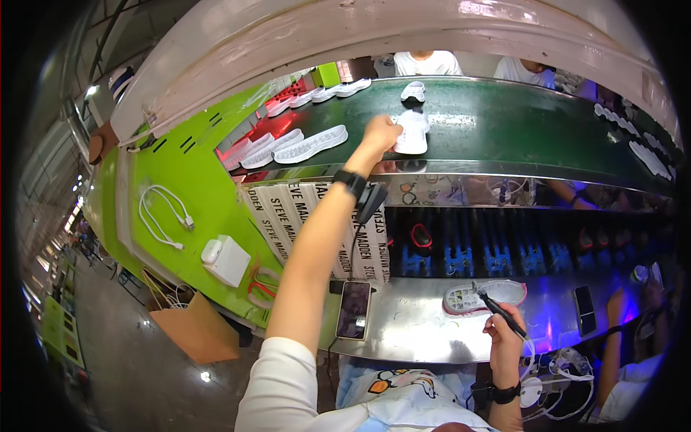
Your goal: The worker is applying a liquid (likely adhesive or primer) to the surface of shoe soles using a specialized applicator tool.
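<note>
Reaching out over the green conveyor belt (497, 122), my left hand (379, 135) has its fingers closed at the left edge of a white shoe sole (412, 135). My right hand (506, 338) grips a black pen-shaped tool (502, 315) with a white cord running down from its back end. The tool's tip is over a white shoe sole with a reddish rim (468, 299), which lies hollow side up on the metal shelf (425, 338). Whether the tip touches that sole, I cannot tell.
More white soles (311, 145) lie on the belt's left part, with others at its far right. A phone (353, 309) and striped box (306, 216) are nearby. Scissors (263, 288) rest on the green table (194, 173). Co-workers sit across; another person's arm (613, 345) is at right.
</note>
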The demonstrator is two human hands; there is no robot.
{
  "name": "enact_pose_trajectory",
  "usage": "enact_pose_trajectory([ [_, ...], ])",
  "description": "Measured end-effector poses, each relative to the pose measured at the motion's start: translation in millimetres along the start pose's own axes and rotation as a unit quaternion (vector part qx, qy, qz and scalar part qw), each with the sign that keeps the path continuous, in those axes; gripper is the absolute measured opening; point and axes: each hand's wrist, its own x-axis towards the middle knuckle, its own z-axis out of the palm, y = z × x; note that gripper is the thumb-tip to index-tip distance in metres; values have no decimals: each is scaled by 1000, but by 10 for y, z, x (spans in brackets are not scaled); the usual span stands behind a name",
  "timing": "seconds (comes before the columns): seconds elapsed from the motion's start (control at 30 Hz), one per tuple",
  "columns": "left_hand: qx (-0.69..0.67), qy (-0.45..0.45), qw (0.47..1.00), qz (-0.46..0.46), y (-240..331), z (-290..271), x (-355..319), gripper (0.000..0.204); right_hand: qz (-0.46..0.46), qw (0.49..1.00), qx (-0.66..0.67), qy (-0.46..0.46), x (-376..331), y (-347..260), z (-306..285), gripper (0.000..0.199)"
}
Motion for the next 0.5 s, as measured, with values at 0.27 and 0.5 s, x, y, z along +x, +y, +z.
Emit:
enact_pose_trajectory([
  [0.27,-565,-123,803,-142,-888,239,-2425,51,10,999,-37,-28,4,147,1,26],
  [0.5,-749,-283,520,-298,-1702,1286,-3792,57,3,980,-177,-95,89,603,454,22],
])
